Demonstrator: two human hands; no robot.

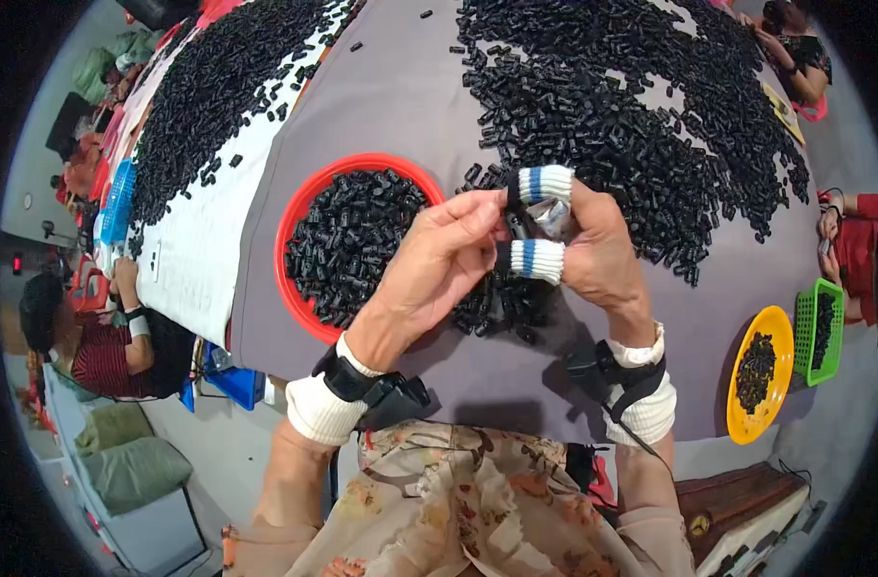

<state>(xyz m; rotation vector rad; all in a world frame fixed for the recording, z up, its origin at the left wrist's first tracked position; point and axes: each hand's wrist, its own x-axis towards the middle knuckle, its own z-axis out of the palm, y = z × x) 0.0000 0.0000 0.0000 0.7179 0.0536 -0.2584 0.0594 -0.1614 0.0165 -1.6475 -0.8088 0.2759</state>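
My left hand (444, 252) is closed in a pinch, its fingertips meeting those of my right hand; what it pinches is hidden. My right hand (597, 250) wears knitted white finger sleeves (537, 260) with blue stripes and black ends on thumb and forefinger. Between those two fingers it grips a small black cylindrical part (519, 227). A shiny, clear-looking piece (552, 219) shows in the same palm. Left of my hands stands a red round basin (292, 282) filled with black cylindrical parts. More loose parts (501, 306) lie under my hands on the grey cloth.
A large heap of black parts (593, 106) spreads across the grey-covered table (381, 106); another heap (222, 87) lies on the white-covered table. At right are a yellow dish (737, 418) and a green basket (804, 332). People (112, 351) sit at both sides.
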